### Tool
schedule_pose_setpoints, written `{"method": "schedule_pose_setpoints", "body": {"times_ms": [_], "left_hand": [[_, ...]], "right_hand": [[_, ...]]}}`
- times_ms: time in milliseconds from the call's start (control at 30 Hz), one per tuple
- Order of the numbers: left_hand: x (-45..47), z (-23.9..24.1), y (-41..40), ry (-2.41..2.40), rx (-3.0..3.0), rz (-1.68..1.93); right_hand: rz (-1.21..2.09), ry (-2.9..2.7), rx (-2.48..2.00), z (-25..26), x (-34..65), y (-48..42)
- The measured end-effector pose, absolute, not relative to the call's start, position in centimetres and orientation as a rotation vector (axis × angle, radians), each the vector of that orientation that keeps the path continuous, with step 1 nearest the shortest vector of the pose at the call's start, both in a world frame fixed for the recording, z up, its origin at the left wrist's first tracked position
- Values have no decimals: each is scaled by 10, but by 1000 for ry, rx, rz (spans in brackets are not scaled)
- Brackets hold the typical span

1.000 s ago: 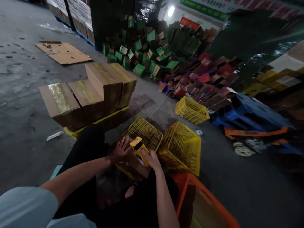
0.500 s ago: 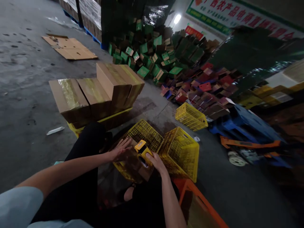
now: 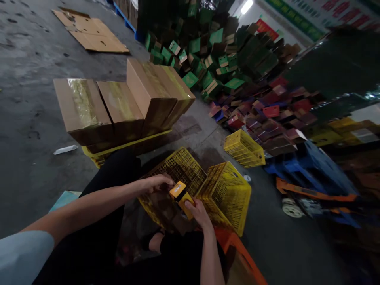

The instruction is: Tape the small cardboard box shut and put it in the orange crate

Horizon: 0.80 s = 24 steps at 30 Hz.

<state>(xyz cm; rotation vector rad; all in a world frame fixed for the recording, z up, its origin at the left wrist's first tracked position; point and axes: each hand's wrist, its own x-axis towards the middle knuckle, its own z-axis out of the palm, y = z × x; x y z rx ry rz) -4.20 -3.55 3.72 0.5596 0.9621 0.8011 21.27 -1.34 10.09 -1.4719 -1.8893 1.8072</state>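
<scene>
My right hand [image 3: 199, 211] is wrapped around a yellow-and-black label gun [image 3: 181, 198], held over a yellow plastic crate [image 3: 185, 162] between my knees. Just left of the tool's front end is my left hand [image 3: 160, 183], its fingers bent and drawn together. Whether anything small is between those fingertips I cannot make out. Below both hands, brown cardboard [image 3: 163, 204] shows in the crate's near part, dim and partly covered by my hands.
Taped cartons [image 3: 118, 103] sit on a yellow crate at left. Right of my hands stands another yellow crate [image 3: 233, 198], with a third crate [image 3: 245, 148] farther off. An orange crate [image 3: 242, 257] is by my right knee. A pallet jack [image 3: 314, 192] and blue pallets [image 3: 320, 170] stand at right.
My left hand has gone from spread flat over the cardboard to bent, gathered fingers close to the label gun. My right hand still holds the label gun, now turned slightly. The view has tipped down.
</scene>
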Motion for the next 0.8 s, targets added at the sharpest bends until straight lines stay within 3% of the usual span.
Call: {"method": "schedule_pose_setpoints", "body": {"times_ms": [800], "left_hand": [[-51,13,-20,1093,889,916]], "right_hand": [[1843,-1897,-1610,97,205,-5]]}}
